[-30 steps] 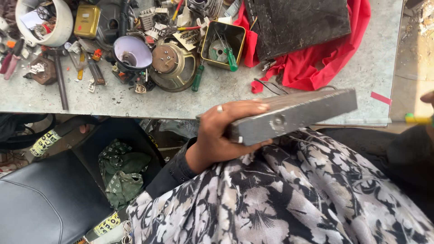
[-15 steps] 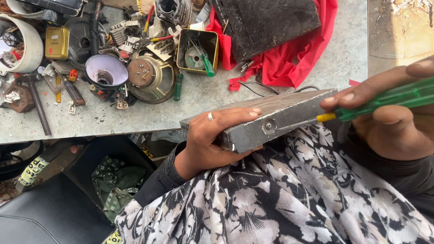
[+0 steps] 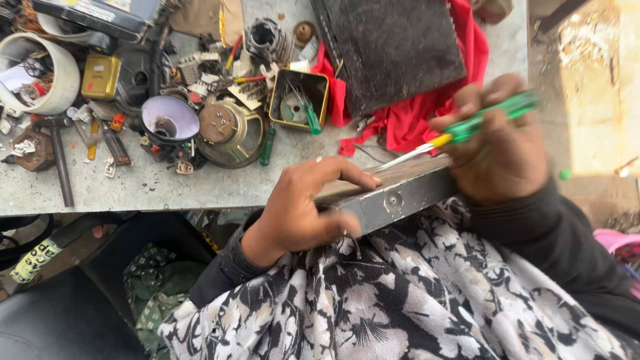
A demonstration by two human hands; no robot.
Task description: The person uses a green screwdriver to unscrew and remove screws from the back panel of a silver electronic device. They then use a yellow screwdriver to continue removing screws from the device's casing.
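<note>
The grey metal box (image 3: 393, 197) lies across the person's lap, at the near edge of the workbench (image 3: 167, 190); the left hand (image 3: 300, 210) clamps its near end, fingers spread flat over the top and thumb curled against the front face; the right hand (image 3: 500, 150) is closed around a green-handled screwdriver (image 3: 460, 130), fingers wrapped about the handle, the shaft slanting down to the box's top edge. By my judgement the step in hand is working the tip in at a screw or seam on the box's top; the next move calls for a firm hold from the left hand and the tip seated squarely, since the blur leaves its exact spot unclear.

Counted beyond the box: one open yellow tin (image 3: 298, 100) with a second green screwdriver (image 3: 312, 119) resting in it; a third green screwdriver (image 3: 267, 145) lying left of that tin; one red cloth (image 3: 427, 120) under one dark flat panel (image 3: 393, 50); one white tub (image 3: 40, 73) far to the left.
</note>
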